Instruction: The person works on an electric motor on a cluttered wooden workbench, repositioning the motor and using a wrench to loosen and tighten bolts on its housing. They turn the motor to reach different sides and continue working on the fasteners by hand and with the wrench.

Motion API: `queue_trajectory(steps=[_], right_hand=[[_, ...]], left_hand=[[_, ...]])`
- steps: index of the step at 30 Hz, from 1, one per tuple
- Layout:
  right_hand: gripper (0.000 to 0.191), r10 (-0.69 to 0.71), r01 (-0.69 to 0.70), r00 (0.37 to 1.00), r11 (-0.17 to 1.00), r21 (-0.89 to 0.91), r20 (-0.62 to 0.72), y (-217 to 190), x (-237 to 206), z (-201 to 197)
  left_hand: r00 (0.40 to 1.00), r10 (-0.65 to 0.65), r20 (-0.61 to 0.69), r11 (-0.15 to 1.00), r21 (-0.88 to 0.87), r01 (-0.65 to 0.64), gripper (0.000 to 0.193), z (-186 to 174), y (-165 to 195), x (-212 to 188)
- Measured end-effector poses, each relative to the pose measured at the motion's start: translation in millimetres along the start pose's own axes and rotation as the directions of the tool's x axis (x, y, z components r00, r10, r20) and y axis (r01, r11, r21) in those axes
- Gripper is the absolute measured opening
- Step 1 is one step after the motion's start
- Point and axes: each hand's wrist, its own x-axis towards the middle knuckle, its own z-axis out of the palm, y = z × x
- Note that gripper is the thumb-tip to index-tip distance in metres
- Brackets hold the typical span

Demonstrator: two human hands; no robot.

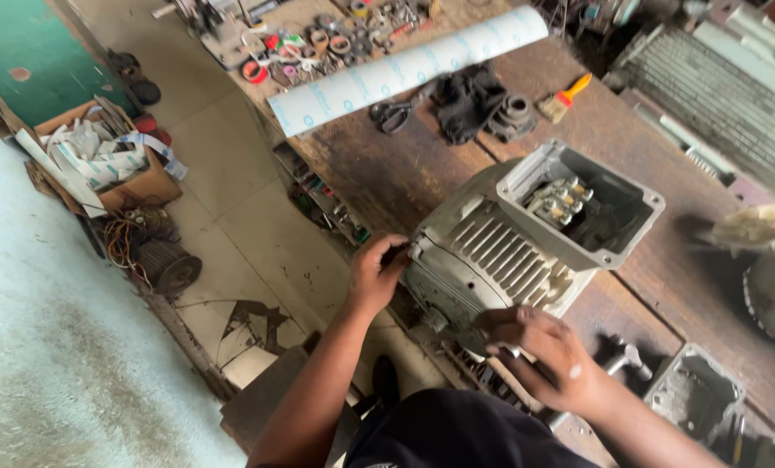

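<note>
head | left hand, right hand grip grey motor housing | cardboard box floor-left

An open brown cardboard box sits on the floor left of the desk, stuffed with white paper scraps and strips. A long white sheet roll with faint bluish print lies across the desk's far end.

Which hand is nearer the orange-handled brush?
Right. The right hand rests on the motor housing's near end, roughly below the brush; the left hand sits further left.
</note>
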Motion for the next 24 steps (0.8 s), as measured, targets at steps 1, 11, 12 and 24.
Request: queue_trajectory(steps=[1, 11, 12, 24], right_hand=[[0.028, 0.042, -0.042, 0.999, 0.999, -0.018, 0.01, 2, 2, 4], [0.014, -0.149, 0.184, 0.981, 0.92, -0.346, 0.124, -2, 52, 27], [0.01, -0.157, 0.193, 0.979, 0.91, -0.367, 0.128, 0, 62, 28], [0.026, 0.443, -0.37, 0.785, 0.896, -0.247, 0.433, 145, 272, 84]], left_hand=[[1.0, 0.003, -0.019, 1.0, 0.007, -0.003, 0.013, 1, 2, 0], [0.994, -0.087, -0.062, 0.994, -0.068, 0.082, 0.012, -4, -12, -14], [0.997, -0.058, -0.042, 0.995, -0.087, 0.054, 0.013, -6, -15, -15], [0.988, -0.152, -0.019, 0.941, -0.307, 0.139, 0.011, 15, -49, -17]])
